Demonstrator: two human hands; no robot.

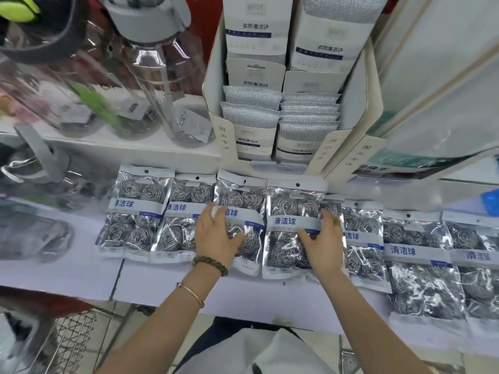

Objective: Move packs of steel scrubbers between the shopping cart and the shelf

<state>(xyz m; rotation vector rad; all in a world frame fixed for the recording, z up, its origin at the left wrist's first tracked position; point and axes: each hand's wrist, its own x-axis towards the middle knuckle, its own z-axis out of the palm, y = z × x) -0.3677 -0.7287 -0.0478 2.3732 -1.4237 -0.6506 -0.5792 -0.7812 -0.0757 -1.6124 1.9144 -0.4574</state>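
The packs of steel scrubbers (140, 211) lie in an overlapping row along the lower shelf (162, 282), running from 9 o'clock to 3 o'clock across the view. Both hands are at the middle of that row. The left hand (216, 233) rests flat on the third pack (243, 195), its fingers (209, 211) straight and released across the pack's left edge. The right hand (322, 238) grasps the fourth pack (291, 206), thumb on the front label and fingers curled round its right edge.

Going by the full row, most of the job looks done if the packs are going onto the shelf. The hands seem to be setting or straightening the two middle packs. If the packs are meant to come off, nearly all of it is left. The pictures do not settle which way it runs.

The shopping cart (73, 338) shows only a corner of wire basket at 7 o'clock. What it holds is blurred, and I cannot tell whether any packs are in it.

At 12 o'clock a cardboard display box (213, 85) stands on the upper shelf, filled with two columns of silver scouring pads (251, 114) on card backs. At 10 o'clock stand clear plastic bottles (151, 76).
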